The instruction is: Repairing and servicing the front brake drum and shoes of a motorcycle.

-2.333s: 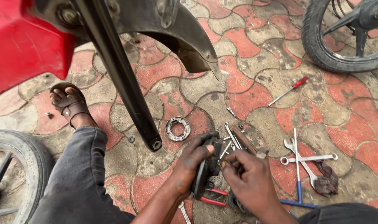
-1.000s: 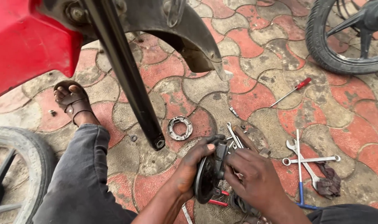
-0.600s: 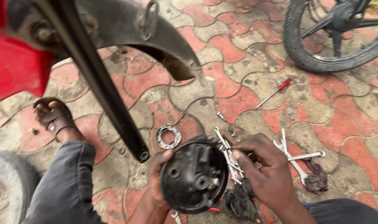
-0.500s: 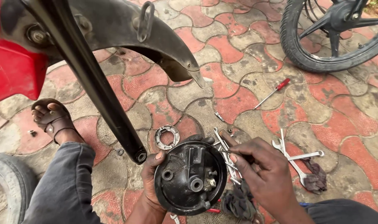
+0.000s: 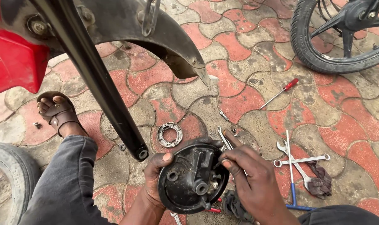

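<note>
My left hand (image 5: 154, 179) grips a round black brake plate (image 5: 189, 177) by its left rim and holds it above the paved ground, its inner face turned up toward me. My right hand (image 5: 252, 181) rests on the plate's right side, fingertips pinching a small part near its middle. Just above the plate a black fork leg (image 5: 93, 79) of a red motorcycle slants down, ending at an open axle eye (image 5: 142, 153). A pair of brake shoes (image 5: 170, 134) lies as a ring on the pavers beside it.
Spanners (image 5: 299, 159), a blue T-handle tool (image 5: 292, 183) and a dark rag (image 5: 320, 183) lie at the right. A red-handled screwdriver (image 5: 281, 92) lies further off. Red-handled pliers (image 5: 212, 206) peek out under the plate. A wheel (image 5: 339, 37) stands top right, a tyre (image 5: 6, 183) at left, my sandalled foot (image 5: 58, 112) nearby.
Both hands lifted the brake plate off the ground and turned it from edge-on to face up. My right hand shifted onto its right side; the view tilted slightly.
</note>
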